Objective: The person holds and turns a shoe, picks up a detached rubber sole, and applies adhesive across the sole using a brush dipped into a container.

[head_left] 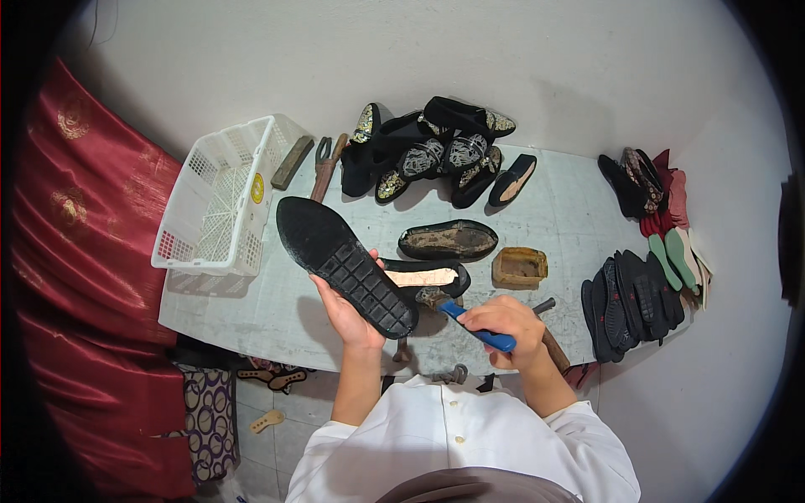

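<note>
My left hand (342,312) grips a long black shoe sole (348,264) from beneath, its gridded tread facing up. Closed fingers of my right hand (506,325) hold a blue-handled brush (498,340), whose worn head points left, apart from the sole. Under the brush head and partly behind the sole lies a black shoe piece (457,283) with a cream inner strip. Just beyond it rests an upturned black shoe (449,241) with a rough brown underside. To its right stands a small yellowish box (541,268), its inside brownish.
Several black shoes with shiny patterned toes (422,157) are heaped by the wall. A white plastic basket (262,163), a dark block (292,163) and pincers (324,168) stand left. Stacked dark soles (620,298) sit right; a hammer (553,350) lies beside my right hand.
</note>
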A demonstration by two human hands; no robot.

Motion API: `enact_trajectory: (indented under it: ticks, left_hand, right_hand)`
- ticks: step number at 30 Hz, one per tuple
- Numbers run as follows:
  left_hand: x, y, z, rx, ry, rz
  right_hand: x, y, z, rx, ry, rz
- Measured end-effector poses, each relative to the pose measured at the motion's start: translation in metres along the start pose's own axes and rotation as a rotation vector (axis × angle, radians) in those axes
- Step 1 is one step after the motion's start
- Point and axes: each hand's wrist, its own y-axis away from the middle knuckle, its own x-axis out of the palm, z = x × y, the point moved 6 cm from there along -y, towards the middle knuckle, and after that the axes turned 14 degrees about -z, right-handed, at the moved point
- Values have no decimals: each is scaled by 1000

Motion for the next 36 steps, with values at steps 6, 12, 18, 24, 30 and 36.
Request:
enact_trajectory:
  ticks: [6,12,18,24,30,36]
  left_hand:
    - [3,1,-3,3,19,30]
    - [2,2,-4,44,-23,-11]
    - [3,3,-2,37,-23,-4]
    - [1,3,-4,72,-32,-29]
    - [0,3,-4,69,-35,8]
    - [0,3,-5,92,-39,-50]
  right_hand:
    - [0,3,19,-101,8,16]
    - [-2,6,29,-122,14,-54]
    - [15,9,26,-78,-102,101]
    - [6,1,25,-170,76,61]
    - [22,6,30,-126,-151,146]
    - [10,0,18,-40,-33,93]
